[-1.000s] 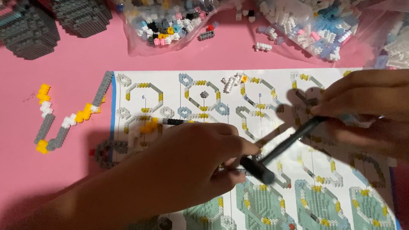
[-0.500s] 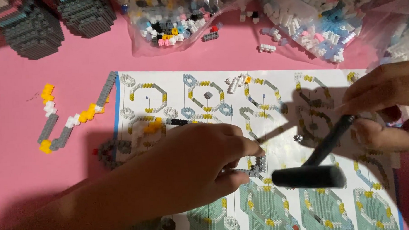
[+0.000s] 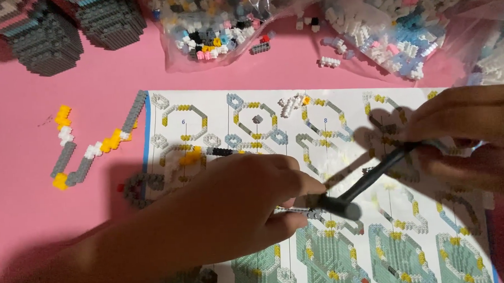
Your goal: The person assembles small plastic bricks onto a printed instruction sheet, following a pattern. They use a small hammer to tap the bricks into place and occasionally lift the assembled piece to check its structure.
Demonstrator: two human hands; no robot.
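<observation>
Head view: left hand (image 3: 232,209) pinches a thin grey brick strip (image 3: 299,211) over the instruction sheet (image 3: 346,127); right hand (image 3: 464,134) grips a small black hammer (image 3: 365,182), its head touching the strip.

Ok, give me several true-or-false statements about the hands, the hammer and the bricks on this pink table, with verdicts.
1. The right hand holds a small black hammer by its handle. True.
2. The hammer's head rests on the pink table. False: it is over the printed instruction sheet, at the left hand's fingertips.
3. The left hand pinches a thin grey brick strip. True.
4. The grey, white and yellow brick chain lies on the sheet. False: it lies on the table, left of the sheet.
5. The bags of loose bricks sit along the far edge. True.
</observation>
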